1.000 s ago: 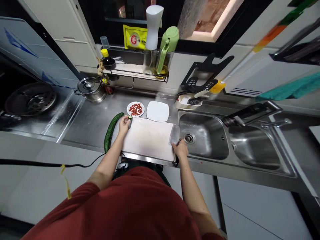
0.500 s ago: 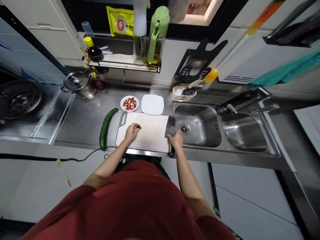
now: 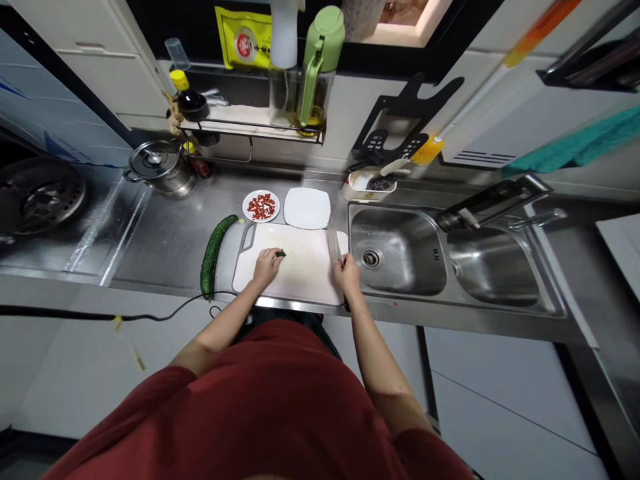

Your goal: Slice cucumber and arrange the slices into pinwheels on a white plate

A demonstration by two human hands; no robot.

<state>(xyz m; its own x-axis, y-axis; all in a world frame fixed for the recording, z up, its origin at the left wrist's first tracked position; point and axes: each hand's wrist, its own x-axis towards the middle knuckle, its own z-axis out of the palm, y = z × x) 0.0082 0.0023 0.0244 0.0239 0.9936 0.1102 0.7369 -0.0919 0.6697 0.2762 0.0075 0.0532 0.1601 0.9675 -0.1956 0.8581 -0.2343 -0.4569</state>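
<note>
One plate (image 3: 246, 207) holds red pieces (image 3: 261, 207); left hand (image 3: 267, 265) pinching cucumber piece (image 3: 281, 253), right hand (image 3: 347, 277) gripping cleaver (image 3: 333, 244).

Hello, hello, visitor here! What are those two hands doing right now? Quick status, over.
Left hand on small cucumber piece, atop white cutting board. Right hand gripping cleaver, blade upright. Long cucumber beside board.

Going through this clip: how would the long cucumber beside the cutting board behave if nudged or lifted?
The cucumber would probably roll when pushed, being round and lying on a smooth steel counter. It likely stays stiff when lifted, given its firm-looking, even curve.
</note>
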